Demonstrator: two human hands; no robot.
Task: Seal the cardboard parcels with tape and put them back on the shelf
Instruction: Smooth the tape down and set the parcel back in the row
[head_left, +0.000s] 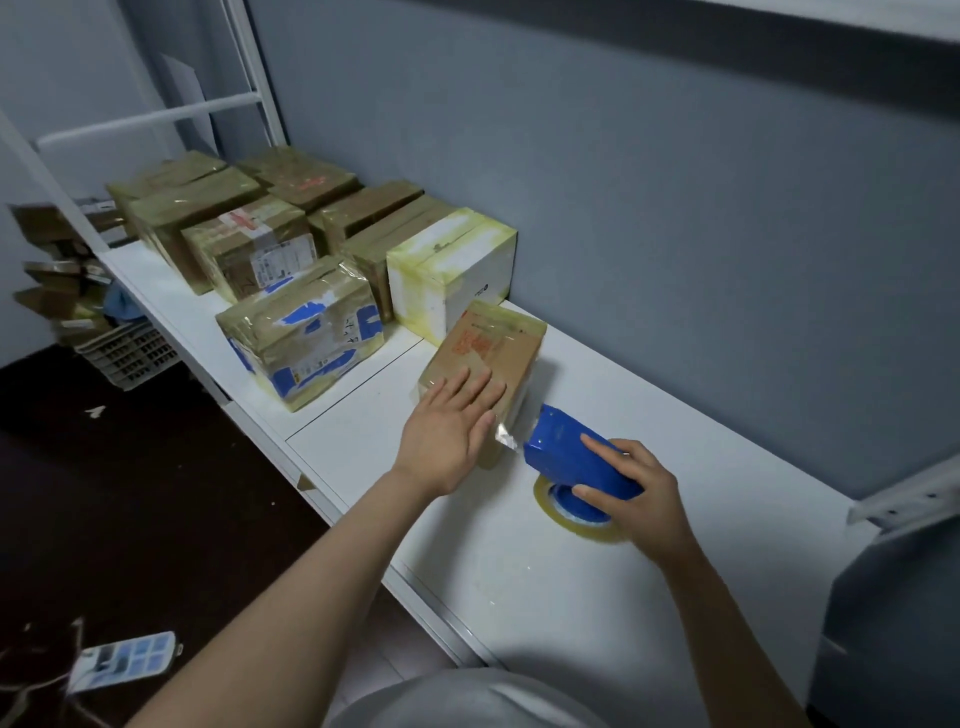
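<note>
Your left hand (449, 426) lies flat, fingers spread, on the small brown cardboard parcel (485, 364) with red print, glossy with tape, near the white shelf's (519, 561) back edge. Your right hand (631, 491) grips the blue tape dispenser (571, 457); its tape seems stuck to the parcel's end.

**A grey room with a white shelf**

The wall (675, 182) behind is grey-blue and plain, with a darker band (779, 57) running along near the top. A long white surface (597, 545) stands against this wall. At its far end, white metal bars (150, 122) rise up to make a frame. The floor (104, 467) is dark, with a few small white scraps on it. On the floor to the far left sits a pale crate (130, 356) with many little holes, and a heap of flat brown cardboard (57, 280) is piled beside it. The light is soft and dim.
</note>
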